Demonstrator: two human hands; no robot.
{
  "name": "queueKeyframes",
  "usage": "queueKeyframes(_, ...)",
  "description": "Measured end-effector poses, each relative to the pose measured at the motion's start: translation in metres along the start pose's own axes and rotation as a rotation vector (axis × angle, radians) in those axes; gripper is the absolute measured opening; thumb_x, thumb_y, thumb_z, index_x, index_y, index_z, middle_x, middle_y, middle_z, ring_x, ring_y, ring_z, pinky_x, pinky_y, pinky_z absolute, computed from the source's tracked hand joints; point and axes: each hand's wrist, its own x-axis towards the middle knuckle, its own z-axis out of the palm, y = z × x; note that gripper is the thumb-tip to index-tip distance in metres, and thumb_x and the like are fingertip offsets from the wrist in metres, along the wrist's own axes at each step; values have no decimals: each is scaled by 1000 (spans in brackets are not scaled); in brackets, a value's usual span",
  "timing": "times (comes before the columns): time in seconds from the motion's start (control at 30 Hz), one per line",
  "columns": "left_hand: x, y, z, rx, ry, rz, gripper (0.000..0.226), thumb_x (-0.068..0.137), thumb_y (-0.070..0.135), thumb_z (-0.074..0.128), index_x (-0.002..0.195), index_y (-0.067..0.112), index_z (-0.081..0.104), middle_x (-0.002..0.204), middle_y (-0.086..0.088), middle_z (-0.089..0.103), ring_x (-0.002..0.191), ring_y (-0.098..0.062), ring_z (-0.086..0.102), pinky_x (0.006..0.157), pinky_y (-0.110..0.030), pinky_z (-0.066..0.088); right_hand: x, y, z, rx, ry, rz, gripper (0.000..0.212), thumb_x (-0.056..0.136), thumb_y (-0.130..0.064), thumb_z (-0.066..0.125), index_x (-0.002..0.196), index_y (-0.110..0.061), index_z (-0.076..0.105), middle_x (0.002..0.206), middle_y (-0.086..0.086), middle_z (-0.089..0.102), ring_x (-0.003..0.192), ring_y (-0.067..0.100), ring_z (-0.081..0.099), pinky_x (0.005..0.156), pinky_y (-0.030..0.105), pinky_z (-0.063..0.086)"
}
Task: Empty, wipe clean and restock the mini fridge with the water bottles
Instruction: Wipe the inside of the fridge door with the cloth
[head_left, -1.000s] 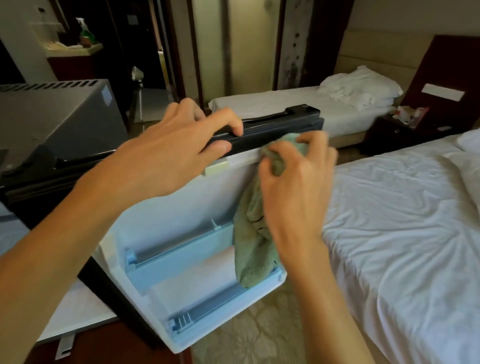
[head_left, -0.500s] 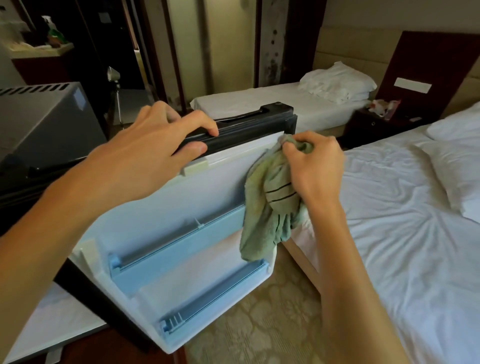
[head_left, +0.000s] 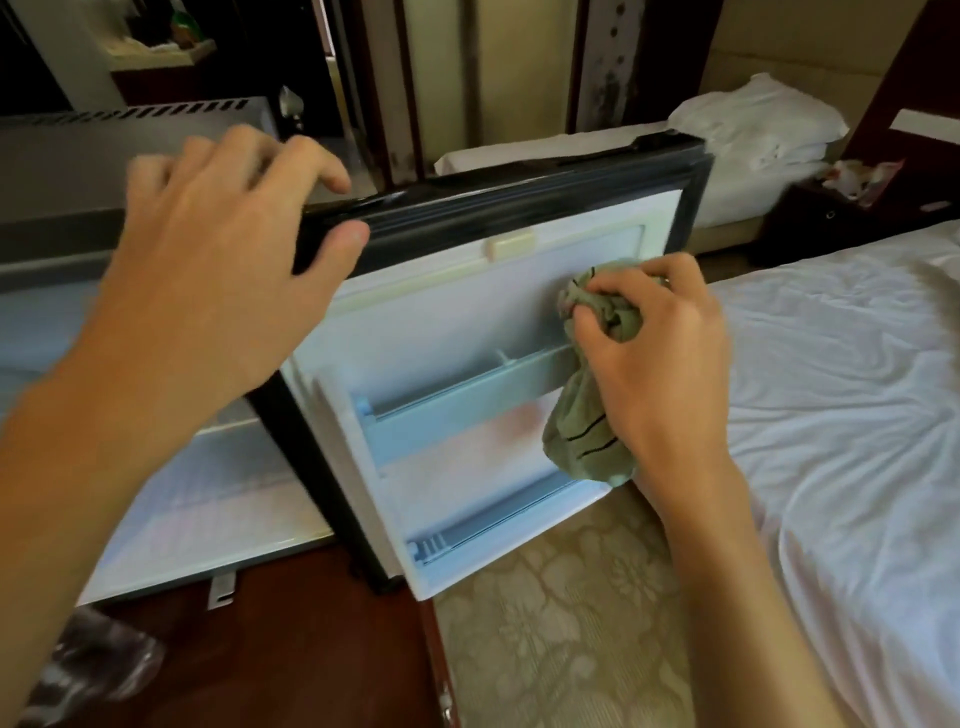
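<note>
Wipe step, door liner. The mini fridge (head_left: 104, 171) sits on the counter (head_left: 285, 649) to my left, and the fridge door (head_left: 457, 322) is swung open with its inner white face toward me.

My left hand (head_left: 223, 270) grips the door's top black edge near the hinge side, fingers curled over it and thumb on the inner lip. My right hand (head_left: 649, 353) is fisted around a bunched green cloth (head_left: 587, 441). It presses the cloth on the liner at the door's right side, just above the upper rail (head_left: 467, 400). The cloth's tail hangs over that rail's right end toward the lower rail (head_left: 498, 519).

Key relation: the unwiped liner lies left of my right hand, which is the nearer hand. Both rails run long across the door, low left to high right, so I judge the next stroke goes leftward along them.

No bottles in the door or that I can identify. A wrapped bundle (head_left: 88, 660) at bottom left is too blurred to tell. The bed (head_left: 831, 389) is just right of the door.

No brand, label or writing readable; only a plain pale tab (head_left: 509, 247) at the top of the liner.
</note>
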Motion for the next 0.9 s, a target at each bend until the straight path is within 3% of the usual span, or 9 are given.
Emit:
queueKeyframes(0.1, -17, -23, -11, 74, -58, -8, 37, 101, 52, 33, 116, 24, 52, 108, -8, 60, 104, -32, 54, 101, -52, 26, -32, -27, 14, 55, 130, 51, 22, 89, -29, 70, 108, -20, 74, 119, 5, 55, 105, 29, 55, 84, 40, 50)
queueKeyframes(0.2, -27, -38, -15, 47, -82, 73, 36, 101, 49, 33, 121, 27, 53, 116, 1, 61, 115, -24, 50, 105, -53, 19, -56, -60, 25, 128, 203, 45, 20, 88, -26, 71, 106, -17, 75, 116, 8, 57, 102, 29, 57, 86, 35, 48)
queueKeyframes(0.3, -32, -49, -12, -30, -84, 119, 36, 102, 47, 35, 128, 29, 52, 124, 6, 57, 121, -19, 47, 108, -51, 17, -81, -100, 39, 161, 209, -15, 18, 86, -19, 74, 103, -13, 76, 114, 13, 58, 99, 31, 57, 83, 25, 42)
queueKeyframes(0.5, -33, -56, -3, -134, -57, 163, 42, 101, 47, 36, 137, 29, 47, 133, 7, 51, 124, -17, 44, 107, -47, 18, -105, -158, 52, 78, 211, -53, 17, 88, -21, 74, 104, -18, 75, 117, 13, 59, 100, 33, 53, 67, 27, 40)
queueKeyframes(0.63, -36, -59, 1, -217, -50, 206, 42, 102, 42, 33, 141, 28, 44, 138, 9, 49, 125, -15, 42, 104, -42, 19, -104, -185, 52, 114, 315, -14, 16, 88, -23, 72, 104, -18, 74, 118, 14, 58, 101, 33, 53, 68, 26, 38)
queueKeyframes(0.77, -32, -65, 1, -266, -57, 221, 39, 103, 40, 36, 138, 28, 46, 132, 10, 53, 119, -15, 43, 96, -38, 20, -108, -202, 83, 26, 210, 42, 26, 88, -24, 69, 114, -16, 68, 122, 15, 54, 98, 35, 49, 63, 44, 51)
queueKeyframes(0.9, -32, -62, 5, -244, -39, 235, 37, 104, 37, 34, 138, 29, 45, 129, 12, 52, 114, -14, 41, 88, -34, 16, -115, -204, 100, -11, 238, 124, 32, 86, -21, 73, 117, -16, 66, 122, 17, 51, 97, 36, 48, 56, 41, 51)
